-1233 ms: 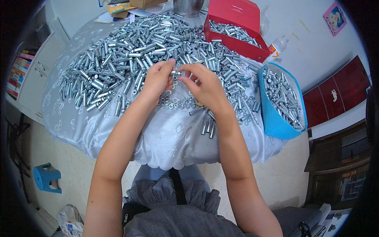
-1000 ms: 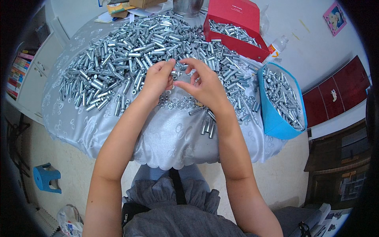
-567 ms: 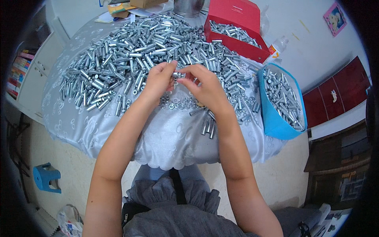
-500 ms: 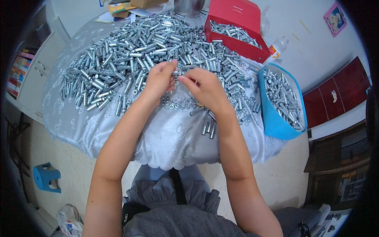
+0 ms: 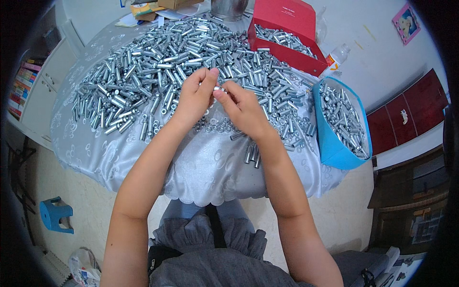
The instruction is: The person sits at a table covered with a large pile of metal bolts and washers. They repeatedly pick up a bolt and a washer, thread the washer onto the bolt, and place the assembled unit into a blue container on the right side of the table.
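Bolt (image 5: 219,89) sits between your two hands, over the near edge of the pile, with only a short shiny stretch of it showing. Your left hand (image 5: 193,99) has its fingers curled in and its thumb raised against them, clamped on one end; what lies inside the fist is hidden. Your right hand (image 5: 244,109) has thumb and forefinger closed on the other end.

Beyond your hands, and well out to your left, spreads the pile (image 5: 158,64) of steel pieces. Just on your side of the hands, loose nuts (image 5: 218,125) lie on the pale cloth (image 5: 215,167), and a few cylinders (image 5: 249,154) lie by your right forearm. On your right stands a blue bin (image 5: 337,149) filled with metal parts; farther back, a red box (image 5: 292,61) with its lid up holds more. Near the box is a bottle (image 5: 337,56).
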A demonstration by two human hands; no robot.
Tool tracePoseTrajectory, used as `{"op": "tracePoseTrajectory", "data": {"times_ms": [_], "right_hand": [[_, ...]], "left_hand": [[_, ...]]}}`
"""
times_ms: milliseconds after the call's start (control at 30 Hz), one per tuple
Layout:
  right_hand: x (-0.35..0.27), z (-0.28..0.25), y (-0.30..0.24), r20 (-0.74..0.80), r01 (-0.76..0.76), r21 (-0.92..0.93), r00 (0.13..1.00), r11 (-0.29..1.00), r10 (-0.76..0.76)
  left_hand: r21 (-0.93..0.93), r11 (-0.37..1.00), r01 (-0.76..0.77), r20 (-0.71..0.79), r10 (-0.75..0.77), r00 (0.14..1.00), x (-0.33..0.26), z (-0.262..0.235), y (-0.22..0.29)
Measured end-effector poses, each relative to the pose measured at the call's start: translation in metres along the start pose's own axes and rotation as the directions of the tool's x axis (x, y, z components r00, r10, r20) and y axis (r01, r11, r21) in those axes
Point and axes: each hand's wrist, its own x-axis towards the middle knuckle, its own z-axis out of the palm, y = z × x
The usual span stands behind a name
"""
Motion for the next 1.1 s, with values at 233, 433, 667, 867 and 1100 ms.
{"op": "tracePoseTrajectory", "data": {"times_ms": [233,433,667,867,1100], "right_hand": [[0.001,0.0,0.002,-0.14,-0.083,0.47,0.976,0.879,0.167],[0.01,-0.022,0.01,-0.423,0.033,0.674,0.836,0.738,0.349],[0.011,-0.031,0.019,-0.42,0.05,0.802,0.756,0.596,0.502],[0.011,-0.033,0.023,-0.403,0.008,0.804,0.742,0.594,0.536],[0.011,-0.039,0.031,-0.419,0.039,0.823,0.715,0.566,0.559]], "left_hand": [[0.087,0.995,0.057,0.176,-0.072,0.982,-0.003,-0.004,0.01],[0.47,0.857,-0.213,0.439,-0.018,0.898,-0.009,-0.008,0.001],[0.381,0.92,-0.098,-0.502,0.294,0.814,0.035,-0.041,-0.001],[0.828,0.421,-0.371,0.043,0.611,0.79,0.009,-0.021,0.004],[0.513,0.506,-0.693,0.705,0.212,0.677,-0.017,0.002,0.006]]}}
